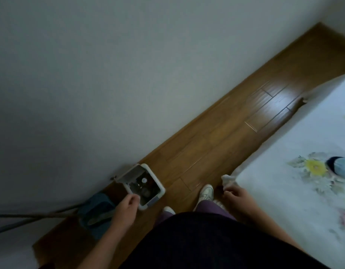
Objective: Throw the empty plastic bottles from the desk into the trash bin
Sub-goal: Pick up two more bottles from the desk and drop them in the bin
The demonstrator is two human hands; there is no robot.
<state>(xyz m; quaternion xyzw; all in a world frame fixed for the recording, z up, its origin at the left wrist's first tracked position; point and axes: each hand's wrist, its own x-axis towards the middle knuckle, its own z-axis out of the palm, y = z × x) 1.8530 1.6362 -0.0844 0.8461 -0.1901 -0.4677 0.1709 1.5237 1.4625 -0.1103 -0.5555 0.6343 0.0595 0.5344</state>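
A small white trash bin [161, 188] stands on the wooden floor against the wall, its lid tipped up toward the wall. Inside it lie clear plastic bottles [141, 183], one showing a white cap. My left hand [128, 205] hovers over the bin's near corner, fingers loosely curled, holding nothing. My right hand [236, 197] hangs beside the bed's corner, fingers curled, with nothing in it. No desk is in view.
A bed [284, 171] with a white flowered sheet fills the right side. A blue mop head [98, 212] with long handles lies left of the bin. My feet in white shoes [206, 192] stand on the wooden floor [226, 133] between bin and bed.
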